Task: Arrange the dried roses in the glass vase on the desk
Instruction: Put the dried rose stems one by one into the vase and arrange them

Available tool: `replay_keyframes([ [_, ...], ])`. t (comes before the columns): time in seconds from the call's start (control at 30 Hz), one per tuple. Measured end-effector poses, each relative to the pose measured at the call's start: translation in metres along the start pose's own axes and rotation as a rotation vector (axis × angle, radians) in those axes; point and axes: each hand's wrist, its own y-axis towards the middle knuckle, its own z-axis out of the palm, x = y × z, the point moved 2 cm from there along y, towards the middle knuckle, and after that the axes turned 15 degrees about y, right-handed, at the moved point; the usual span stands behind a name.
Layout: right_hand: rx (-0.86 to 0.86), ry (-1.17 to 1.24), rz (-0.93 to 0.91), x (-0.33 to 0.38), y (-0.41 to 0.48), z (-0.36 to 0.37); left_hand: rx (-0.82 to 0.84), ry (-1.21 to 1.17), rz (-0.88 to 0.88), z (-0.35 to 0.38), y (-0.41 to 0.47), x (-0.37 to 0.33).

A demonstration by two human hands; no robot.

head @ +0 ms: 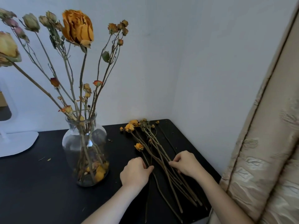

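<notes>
A round glass vase (69, 143) stands on the black desk (40, 183), left of centre. Several dried roses stand in it, among them a large orange bloom (77, 26), and fallen petals lie at its bottom. To its right a loose bundle of dried roses (155, 147) lies flat, yellow heads toward the wall, stems toward me. My left hand (135, 172) rests on the bundle's left side, fingers curled on a thin stem. My right hand (186, 164) pinches stems on the bundle's right side.
A white lamp base (16, 143) sits at the desk's back left. A beige patterned curtain (267, 143) hangs close along the right edge. The wall corner lies just behind the rose heads. Small petal crumbs dot the desk.
</notes>
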Motion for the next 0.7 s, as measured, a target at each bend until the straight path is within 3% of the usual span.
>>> replay_keyframes([
  [0.3, -0.072, 0.1, -0.118, 0.008, -0.006, -0.009, 0.023, -0.014, -0.01, 0.0, -0.002, 0.001],
  [0.5, -0.125, 0.193, -0.185, 0.013, -0.009, -0.011, -0.177, -0.037, 0.083, -0.004, -0.007, -0.014],
  [0.7, -0.153, 0.275, -0.211, 0.01, -0.006, -0.014, 0.152, 0.059, 0.174, 0.008, -0.006, -0.049],
])
